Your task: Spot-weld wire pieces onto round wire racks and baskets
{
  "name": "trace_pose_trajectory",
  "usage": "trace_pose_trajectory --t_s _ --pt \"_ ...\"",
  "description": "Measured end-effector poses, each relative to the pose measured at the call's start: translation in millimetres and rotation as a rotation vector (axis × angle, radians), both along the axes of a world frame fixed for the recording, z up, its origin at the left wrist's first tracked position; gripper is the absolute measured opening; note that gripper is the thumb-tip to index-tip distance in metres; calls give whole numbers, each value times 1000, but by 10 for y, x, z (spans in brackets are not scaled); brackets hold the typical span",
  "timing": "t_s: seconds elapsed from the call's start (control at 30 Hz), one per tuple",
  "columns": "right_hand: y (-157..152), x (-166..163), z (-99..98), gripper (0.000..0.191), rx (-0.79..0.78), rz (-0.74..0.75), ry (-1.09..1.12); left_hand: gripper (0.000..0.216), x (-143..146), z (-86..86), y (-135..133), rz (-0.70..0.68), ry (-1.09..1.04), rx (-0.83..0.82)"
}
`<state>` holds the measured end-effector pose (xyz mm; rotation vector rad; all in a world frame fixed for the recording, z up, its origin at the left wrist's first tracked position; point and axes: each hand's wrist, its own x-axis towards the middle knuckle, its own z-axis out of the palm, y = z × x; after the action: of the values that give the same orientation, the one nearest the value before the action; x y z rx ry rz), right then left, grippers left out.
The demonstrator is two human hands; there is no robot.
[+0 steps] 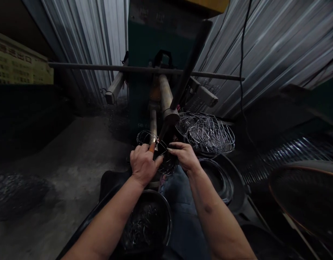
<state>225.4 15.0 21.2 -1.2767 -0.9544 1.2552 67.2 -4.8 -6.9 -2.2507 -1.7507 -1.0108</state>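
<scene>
While the wire frame point(168, 166) is gripped by the closed left hand point(143, 164) and right hand point(185, 156) at the welder's electrode tip point(155, 141), it is probably best held level, with fingers kept off the glowing joint.

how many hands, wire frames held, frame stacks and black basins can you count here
hands: 2 (left hand, right hand)
wire frame held in both hands: 1
stack of wire frames: 1
black basins: 2 (basin of wire bits, basin of wire rings)
total: 6
</scene>
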Motion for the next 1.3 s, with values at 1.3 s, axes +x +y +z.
trace_pose_trajectory --t_s 1.3 --pt "-279 415 -332 38 17 102 -32 66 -156 -470 14 29 -1278 -376"
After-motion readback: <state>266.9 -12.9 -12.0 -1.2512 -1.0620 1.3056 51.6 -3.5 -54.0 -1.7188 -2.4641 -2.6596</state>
